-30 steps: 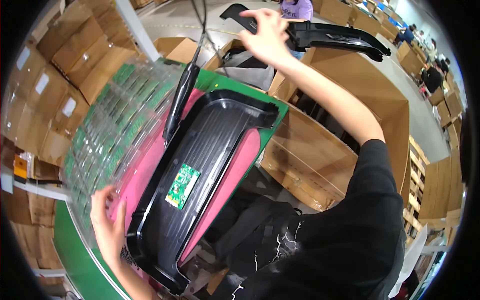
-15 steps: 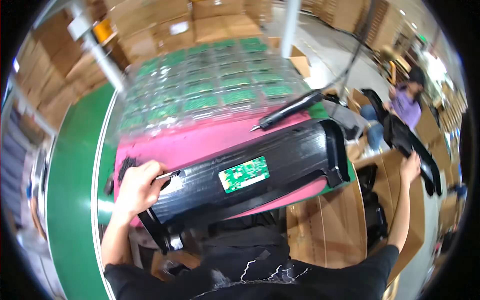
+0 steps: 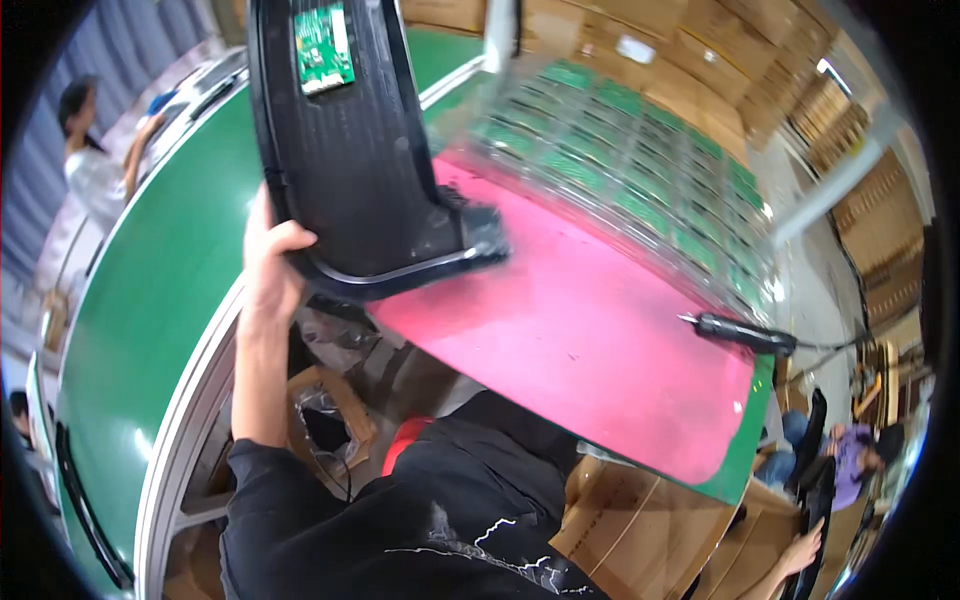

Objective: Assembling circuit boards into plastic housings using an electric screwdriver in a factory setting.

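Grey curtains (image 3: pixel 150 30) back the far left, a seated co-worker (image 3: pixel 98 185) in white before them, then a green belt (image 3: pixel 170 290) curving down! And it's the left hand (image 3: pixel 270 255) gripping the near end of a black tray (image 3: pixel 345 180), held up over belt and pink mat (image 3: pixel 560 310), green circuit board (image 3: pixel 322 50) inside it! Clear packs (image 3: pixel 620 170) of boards line the mat's far side, black screwdriver (image 3: pixel 745 334) near its right end. Lower right, the right hand (image 3: pixel 800 550) grips another black panel (image 3: pixel 822 500), beside someone in purple (image 3: pixel 852 460)!
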`<action>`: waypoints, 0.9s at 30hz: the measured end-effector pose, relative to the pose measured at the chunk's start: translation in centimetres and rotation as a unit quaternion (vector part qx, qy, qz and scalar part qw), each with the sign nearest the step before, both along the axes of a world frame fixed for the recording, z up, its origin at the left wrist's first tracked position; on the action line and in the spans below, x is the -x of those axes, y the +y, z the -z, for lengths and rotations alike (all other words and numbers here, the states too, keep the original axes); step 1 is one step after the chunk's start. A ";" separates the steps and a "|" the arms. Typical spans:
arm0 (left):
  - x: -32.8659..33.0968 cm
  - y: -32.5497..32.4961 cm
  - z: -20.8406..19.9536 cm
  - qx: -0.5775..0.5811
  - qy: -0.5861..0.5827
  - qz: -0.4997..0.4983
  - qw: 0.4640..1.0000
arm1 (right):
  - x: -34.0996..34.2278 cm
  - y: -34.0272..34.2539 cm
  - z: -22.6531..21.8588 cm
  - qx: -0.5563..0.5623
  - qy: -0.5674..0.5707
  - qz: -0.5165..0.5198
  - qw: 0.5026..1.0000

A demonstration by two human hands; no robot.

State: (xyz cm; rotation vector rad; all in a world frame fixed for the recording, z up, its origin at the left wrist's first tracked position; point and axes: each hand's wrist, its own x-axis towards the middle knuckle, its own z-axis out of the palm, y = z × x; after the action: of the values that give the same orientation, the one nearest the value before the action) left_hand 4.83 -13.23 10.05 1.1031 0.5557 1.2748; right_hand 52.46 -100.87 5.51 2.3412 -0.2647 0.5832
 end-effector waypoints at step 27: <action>-14.3 -1.0 -0.4 -0.336 0.220 0.212 0.891 | 19.0 47.5 -9.7 -0.112 0.327 -0.642 0.684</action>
State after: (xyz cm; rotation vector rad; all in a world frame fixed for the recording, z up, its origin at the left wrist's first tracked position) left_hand 19.12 -14.21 10.41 2.0028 0.1622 0.8299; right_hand 33.48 -53.33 15.24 2.4617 1.8525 0.2200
